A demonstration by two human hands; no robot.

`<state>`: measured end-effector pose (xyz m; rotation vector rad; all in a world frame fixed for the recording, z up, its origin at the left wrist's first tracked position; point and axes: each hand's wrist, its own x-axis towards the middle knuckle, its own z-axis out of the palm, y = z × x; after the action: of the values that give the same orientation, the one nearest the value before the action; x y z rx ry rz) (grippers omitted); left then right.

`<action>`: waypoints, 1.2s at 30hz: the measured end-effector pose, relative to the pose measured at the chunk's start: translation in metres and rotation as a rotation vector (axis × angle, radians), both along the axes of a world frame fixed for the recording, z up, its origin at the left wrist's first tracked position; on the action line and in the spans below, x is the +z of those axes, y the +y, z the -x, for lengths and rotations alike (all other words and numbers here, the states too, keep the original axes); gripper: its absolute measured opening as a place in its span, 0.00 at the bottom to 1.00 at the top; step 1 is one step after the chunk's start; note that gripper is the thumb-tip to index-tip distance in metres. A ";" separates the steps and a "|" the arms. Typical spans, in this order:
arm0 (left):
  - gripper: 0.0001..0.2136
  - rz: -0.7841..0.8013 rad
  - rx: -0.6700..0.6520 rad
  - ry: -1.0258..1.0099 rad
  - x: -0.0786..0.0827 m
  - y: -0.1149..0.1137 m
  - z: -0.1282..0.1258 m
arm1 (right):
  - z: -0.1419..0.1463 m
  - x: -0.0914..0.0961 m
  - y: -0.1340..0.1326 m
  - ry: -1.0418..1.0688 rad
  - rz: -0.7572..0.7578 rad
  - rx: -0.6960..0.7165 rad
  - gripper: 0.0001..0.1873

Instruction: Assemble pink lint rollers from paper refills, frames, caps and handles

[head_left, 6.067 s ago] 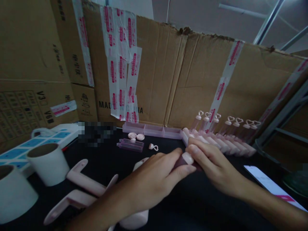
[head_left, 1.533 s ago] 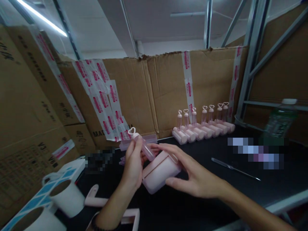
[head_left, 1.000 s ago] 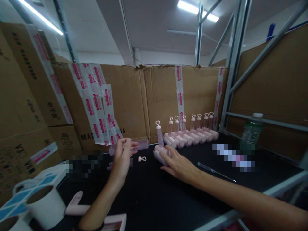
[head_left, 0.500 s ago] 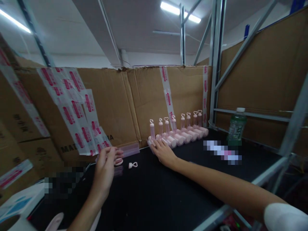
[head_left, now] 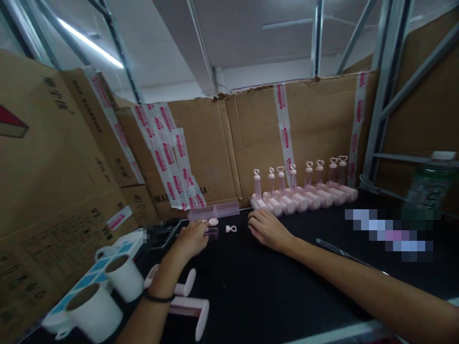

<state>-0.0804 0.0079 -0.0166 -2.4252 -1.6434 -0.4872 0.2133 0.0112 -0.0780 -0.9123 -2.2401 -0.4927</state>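
Observation:
My left hand [head_left: 191,239] is low over the black table, palm down with fingers closed. Its fingertips meet the left end of a small clear tube [head_left: 213,233], and what they grip is hidden. A round pink cap [head_left: 213,222] lies just beyond. To the right rests a loose pink cap with a heart-shaped loop [head_left: 231,229]. My right hand [head_left: 268,230] rests in front of the left end of a row of pink rollers [head_left: 304,199], its fingers loosely bent and no object visible in them. Upright clear tubes with heart-topped caps [head_left: 280,179] stand behind the rollers.
A pale translucent tray [head_left: 225,210] lies against the cardboard wall [head_left: 204,143]. White mugs [head_left: 124,277] and pink handled pieces [head_left: 193,306] are at the left front. A pen [head_left: 347,255] lies right of centre; a green bottle [head_left: 428,186] stands at far right.
The view has swung left, bringing the mugs and pink handled pieces into sight. My right hand has drawn back from the leftmost roller. My left hand has lowered towards the small clear tube.

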 end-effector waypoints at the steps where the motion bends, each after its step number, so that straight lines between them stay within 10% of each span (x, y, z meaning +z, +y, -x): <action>1: 0.15 0.006 -0.010 0.009 -0.001 -0.003 -0.002 | 0.004 0.000 -0.003 -0.003 0.001 0.020 0.07; 8: 0.12 -0.190 0.023 -0.023 0.031 -0.038 -0.019 | 0.018 -0.006 -0.018 -0.011 0.007 0.156 0.06; 14: 0.13 -0.564 0.299 -0.174 0.082 -0.121 0.010 | 0.014 -0.016 -0.014 0.014 0.062 0.182 0.08; 20: 0.08 -0.685 0.431 -0.255 0.065 -0.184 0.046 | 0.032 -0.015 -0.017 -0.003 0.099 0.196 0.13; 26: 0.09 -0.417 0.248 -0.261 0.032 -0.162 0.029 | 0.084 -0.003 -0.015 0.000 0.077 0.128 0.15; 36: 0.09 -0.115 0.060 -0.026 0.045 -0.100 -0.007 | 0.116 -0.005 0.000 0.042 0.092 0.051 0.20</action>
<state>-0.0735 -0.0919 0.0282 -2.2902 -1.6443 -0.5891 0.0974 0.0109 -0.0833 -0.9014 -2.2569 -0.3469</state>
